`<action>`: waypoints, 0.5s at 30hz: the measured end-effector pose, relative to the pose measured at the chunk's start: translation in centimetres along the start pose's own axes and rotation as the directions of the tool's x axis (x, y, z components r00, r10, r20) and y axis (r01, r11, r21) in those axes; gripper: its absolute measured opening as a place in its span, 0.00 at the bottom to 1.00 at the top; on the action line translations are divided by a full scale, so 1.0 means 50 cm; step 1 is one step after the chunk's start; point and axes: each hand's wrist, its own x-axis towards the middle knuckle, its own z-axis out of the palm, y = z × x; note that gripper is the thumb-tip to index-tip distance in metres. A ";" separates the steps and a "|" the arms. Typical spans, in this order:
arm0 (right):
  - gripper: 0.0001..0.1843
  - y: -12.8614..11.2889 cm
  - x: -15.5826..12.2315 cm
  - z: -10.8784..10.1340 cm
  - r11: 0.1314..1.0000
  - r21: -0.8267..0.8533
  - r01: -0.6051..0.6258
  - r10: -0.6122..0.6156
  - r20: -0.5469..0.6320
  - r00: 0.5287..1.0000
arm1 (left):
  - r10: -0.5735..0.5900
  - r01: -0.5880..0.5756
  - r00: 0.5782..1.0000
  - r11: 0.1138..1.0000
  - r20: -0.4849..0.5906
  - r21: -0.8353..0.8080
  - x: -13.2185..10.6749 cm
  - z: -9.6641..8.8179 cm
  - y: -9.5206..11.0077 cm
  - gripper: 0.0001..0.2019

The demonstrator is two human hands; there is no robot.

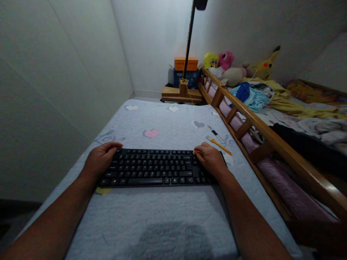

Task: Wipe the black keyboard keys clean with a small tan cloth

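Note:
A black computer keyboard point(154, 168) lies lengthwise across a grey cloth with a heart pattern. At its left end my left hand point(100, 159) is closed round the side, with the fingers along the back corner. My right hand point(210, 157) rests over the right part of the keyboard, its fingertips pinched together at the back edge. Whatever is in that pinch, if anything, is too small to make out. The hand covers much of the number pad. Beyond it lie a small brush point(219, 145) with a yellow handle and a thin metal tool with a black band point(214, 132).
A wooden bed rail point(255, 121) runs along the right side, with bedding and soft toys behind it. At the far end stand a wooden base point(173, 93) with a black pole point(189, 39) and an orange box point(185, 64). A pale wall point(67, 72) borders the left.

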 end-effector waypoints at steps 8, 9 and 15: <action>0.09 0.034 -0.004 -0.008 1.000 -0.007 -0.016 0.016 -0.020 1.000 | 0.015 -0.015 1.000 0.999 0.003 -0.030 0.002 0.001 -0.007 0.21; 0.09 0.037 -0.005 -0.009 1.000 -0.003 -0.014 0.014 -0.019 1.000 | 0.013 -0.013 1.000 0.999 0.001 -0.030 0.002 0.001 -0.008 0.20; 0.08 0.049 -0.007 -0.009 1.000 0.011 -0.004 0.005 -0.026 1.000 | 0.020 -0.020 1.000 1.000 -0.003 -0.010 0.002 0.002 -0.012 0.21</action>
